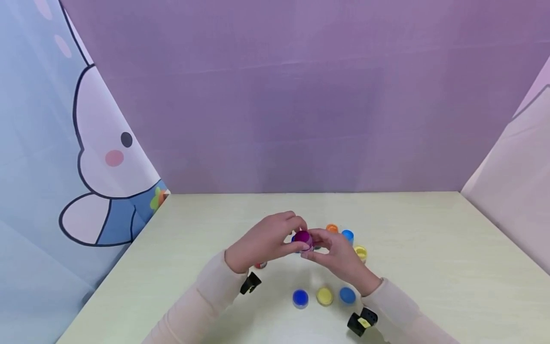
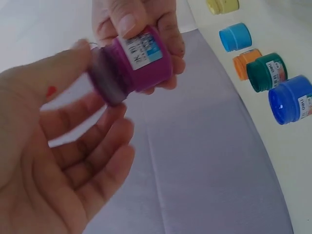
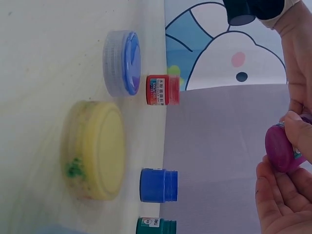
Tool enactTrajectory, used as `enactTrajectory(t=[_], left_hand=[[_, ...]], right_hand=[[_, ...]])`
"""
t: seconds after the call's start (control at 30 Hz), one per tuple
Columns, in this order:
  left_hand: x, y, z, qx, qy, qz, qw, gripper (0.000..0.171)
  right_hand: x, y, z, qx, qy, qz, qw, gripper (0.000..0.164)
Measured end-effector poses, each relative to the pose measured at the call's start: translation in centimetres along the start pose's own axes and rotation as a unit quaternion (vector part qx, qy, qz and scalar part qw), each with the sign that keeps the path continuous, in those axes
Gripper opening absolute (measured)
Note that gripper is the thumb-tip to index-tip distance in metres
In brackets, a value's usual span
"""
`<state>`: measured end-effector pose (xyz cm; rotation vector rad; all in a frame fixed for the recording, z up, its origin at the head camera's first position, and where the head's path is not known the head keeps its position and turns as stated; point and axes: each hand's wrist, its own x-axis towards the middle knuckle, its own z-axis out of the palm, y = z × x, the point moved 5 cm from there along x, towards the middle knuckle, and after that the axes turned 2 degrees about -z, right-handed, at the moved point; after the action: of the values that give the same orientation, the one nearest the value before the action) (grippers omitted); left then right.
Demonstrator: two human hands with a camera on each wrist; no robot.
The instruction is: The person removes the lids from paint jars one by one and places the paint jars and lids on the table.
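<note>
Up above the table, both hands hold a small purple paint jar [image 2: 151, 68] with a white label, tilted sideways. My right hand [image 1: 339, 253] grips the jar's body, thumb over the label. At the other end, the thumb and fingers of my left hand [image 1: 270, 241] pinch the purple lid [image 2: 108, 75], which looks blurred in the left wrist view. In the right wrist view the rounded bottom of the jar shows between the right thumb and fingers. A red mark sits at the base of the left thumb.
Near the front lie a dark blue lid [image 1: 300, 298], a yellow lid [image 1: 324, 296] and a light blue lid [image 1: 347, 295]. Behind stand jars: red [image 3: 158, 90], blue [image 3: 158, 185], green [image 2: 265, 73], orange [image 1: 332, 228], light blue [image 1: 348, 235] and yellow [image 1: 361, 253].
</note>
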<state>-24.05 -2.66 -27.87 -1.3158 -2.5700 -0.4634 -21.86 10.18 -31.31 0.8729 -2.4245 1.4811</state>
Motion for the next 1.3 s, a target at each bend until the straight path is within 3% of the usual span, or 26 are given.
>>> enactTrajectory(t=[0.17, 0.37, 0.8, 0.97, 1.3], left_hand=[[-0.1, -0.4, -0.3, 0.004, 0.033, -0.045, 0.9984, 0.028], [-0.4, -0.6, -0.9, 0.01, 0.064, -0.058, 0.9962, 0.025], [-1.3, -1.2, -0.7, 0.019, 0.038, -0.078, 0.996, 0.025], [-1.4, -1.3, -0.4, 0.021, 0.031, -0.074, 0.9966, 0.024], [-1.7, -1.5, 0.8, 0.04, 0.028, -0.032, 0.9983, 0.017]], right_hand=[[0.1, 0.6, 0.1, -0.002, 0.002, 0.007, 1.0, 0.035], [0.1, 3.3, 0.4, 0.009, 0.006, 0.001, 1.0, 0.038], [0.1, 4.2, 0.1, 0.003, 0.022, 0.002, 1.0, 0.035], [0.0, 4.7, 0.0, 0.027, 0.03, 0.016, 0.999, 0.032], [-0.1, 5.4, -0.5, 0.056, 0.054, 0.027, 0.997, 0.034]])
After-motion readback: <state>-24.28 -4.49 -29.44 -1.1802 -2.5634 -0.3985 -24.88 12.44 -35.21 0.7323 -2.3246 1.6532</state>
